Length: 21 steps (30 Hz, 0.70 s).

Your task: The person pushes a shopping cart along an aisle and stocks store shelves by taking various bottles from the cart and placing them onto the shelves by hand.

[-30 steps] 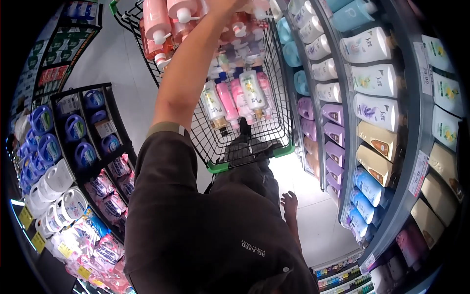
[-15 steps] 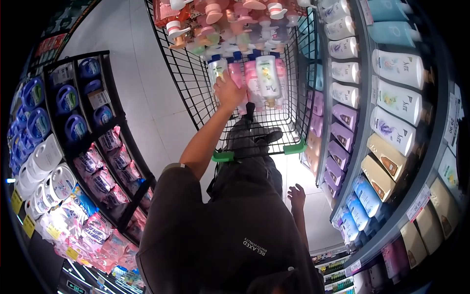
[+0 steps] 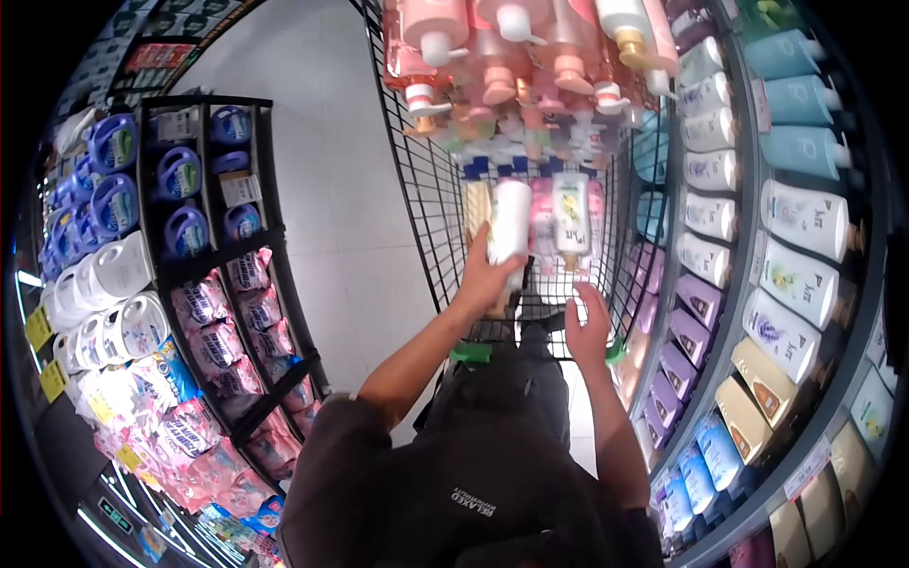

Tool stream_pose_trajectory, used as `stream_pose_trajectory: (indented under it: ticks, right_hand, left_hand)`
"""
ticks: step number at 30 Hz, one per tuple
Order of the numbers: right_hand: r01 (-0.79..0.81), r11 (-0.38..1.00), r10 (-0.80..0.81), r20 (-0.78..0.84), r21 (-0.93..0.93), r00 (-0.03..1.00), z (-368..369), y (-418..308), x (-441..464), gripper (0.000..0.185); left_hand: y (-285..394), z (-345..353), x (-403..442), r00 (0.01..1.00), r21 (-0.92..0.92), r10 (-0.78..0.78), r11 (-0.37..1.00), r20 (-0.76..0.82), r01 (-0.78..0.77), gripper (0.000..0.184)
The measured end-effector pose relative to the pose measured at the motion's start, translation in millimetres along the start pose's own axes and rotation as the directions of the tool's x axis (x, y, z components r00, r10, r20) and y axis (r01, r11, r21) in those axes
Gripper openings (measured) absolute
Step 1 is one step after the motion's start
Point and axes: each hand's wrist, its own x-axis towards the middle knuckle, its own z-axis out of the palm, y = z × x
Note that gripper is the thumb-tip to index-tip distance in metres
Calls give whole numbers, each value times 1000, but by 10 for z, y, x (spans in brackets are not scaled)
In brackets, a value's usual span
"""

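Pink plastic pump bottles (image 3: 497,71) crowd the far end of the green-cornered black wire shopping cart (image 3: 471,353), and grey bottle shelves (image 3: 841,400) line its right side. Half a second ago hanging outside the cart, the right hand (image 3: 588,320) is now raised at its near edge, fingers loosely parted; the left hand (image 3: 486,275), arm outstretched, curls round a white plastic bottle (image 3: 511,213) over the cart's near half.

The held bottle (image 3: 513,213) is mostly white. The cart (image 3: 431,204) is a black grid with green near corners (image 3: 472,353). Far pump bottles (image 3: 435,21) show pinks and white. At left, jugs (image 3: 115,204) are blue and packets (image 3: 202,299) pink; at right, shelf bottles (image 3: 805,220) are white, purple and gold. The dark shirt (image 3: 417,469) has pale lettering (image 3: 472,503).
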Motion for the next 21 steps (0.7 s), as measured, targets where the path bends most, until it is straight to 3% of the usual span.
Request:
stream_pose_trajectory:
  ticks: [2, 3, 4, 6, 8, 10, 11, 12, 14, 15, 16, 18, 19, 20, 21]
  right_hand:
    - [83, 993, -85, -18, -82, 996, 425, 389, 583, 44]
    - [93, 966, -100, -14, -243, 995, 585, 514, 841, 59]
    - [27, 923, -30, -1, -383, 1000, 716, 599, 1034, 79]
    - [-144, 943, 167, 54, -298, 984, 951, 882, 1220, 97]
    - [-242, 813, 336, 87, -529, 938, 1067, 956, 1276, 117]
    - [-390, 754, 506, 88, -529, 858, 1087, 980, 1322, 118]
    - [-341, 828, 405, 54, -445, 913, 1196, 1317, 1252, 120]
    - [-362, 786, 452, 66, -500, 890, 1178, 1240, 1276, 121]
    - [-417, 796, 499, 84, -439, 863, 1093, 1188, 1307, 124]
    - [-458, 781, 557, 141, -424, 819, 983, 1103, 1336, 126]
    - [-450, 864, 493, 193, -227, 849, 976, 1164, 1341, 126]
    - [-394, 902, 346, 249, 178, 905, 930, 1328, 1234, 128]
    - [-469, 810, 375, 303, 354, 876, 839, 1129, 1205, 127]
    - [-631, 656, 498, 391, 414, 774, 685, 929, 1067, 123]
    - [-633, 564, 439, 456, 531, 774, 648, 905, 886, 118]
  left_hand:
    - [355, -284, -422, 982, -207, 56, 978, 182, -17, 106]
    - [600, -453, -607, 971, -220, 129, 972, 202, -83, 106]
    - [877, -614, -735, 954, -235, 197, 961, 225, -143, 107]
    - [1430, -845, -829, 897, -210, 408, 904, 167, -372, 105]
    - [1981, -973, -569, 754, -48, 655, 756, 60, -653, 105]
    - [2593, -990, -300, 796, 134, 605, 790, -3, -599, 105]
    - [2764, -999, -74, 808, 158, 589, 802, -38, -577, 103]
    - [2938, -1000, 168, 815, 182, 574, 812, -74, -555, 101]
    - [3095, -1035, 711, 702, 398, 702, 681, -118, -615, 97]
    - [3202, -984, 848, 673, 419, 725, 662, -147, -621, 96]
    - [3308, -968, 912, 677, 482, 724, 644, -133, -594, 96]
    - [3474, -919, 983, 694, 593, 712, 607, -109, -529, 95]
    - [3502, -912, 1075, 723, 557, 681, 647, -116, -520, 92]
    - [3518, -880, 1132, 716, 590, 687, 632, -124, -503, 89]
    - [3525, -838, 1171, 711, 621, 691, 617, -131, -484, 87]
